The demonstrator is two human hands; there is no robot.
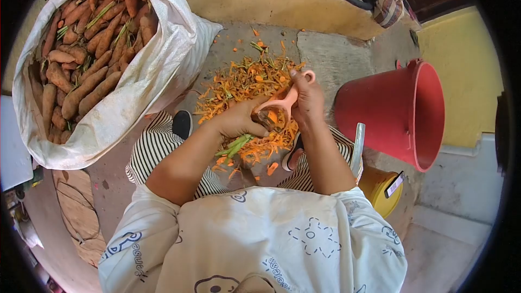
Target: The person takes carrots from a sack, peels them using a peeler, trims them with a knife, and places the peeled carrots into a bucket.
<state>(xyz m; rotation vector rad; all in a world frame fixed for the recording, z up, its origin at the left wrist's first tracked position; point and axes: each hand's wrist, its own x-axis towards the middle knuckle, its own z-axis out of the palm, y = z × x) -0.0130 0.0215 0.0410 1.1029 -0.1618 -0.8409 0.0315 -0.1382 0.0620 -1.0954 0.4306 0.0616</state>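
Note:
My left hand is closed around a carrot with dark skin and orange flesh showing; green stalks stick out below that hand. A pink Y-shaped peeler lies across the carrot, its wide head over the carrot's surface. Its handle is gripped by my right hand, thumb pointing up along it. Under both hands, orange and brown peelings are heaped on the concrete floor between my feet.
At the left stands a white woven sack full of unpeeled carrots. A tilted red bucket is on the right, with a yellow container and a phone nearer me. A low wall runs behind the peelings.

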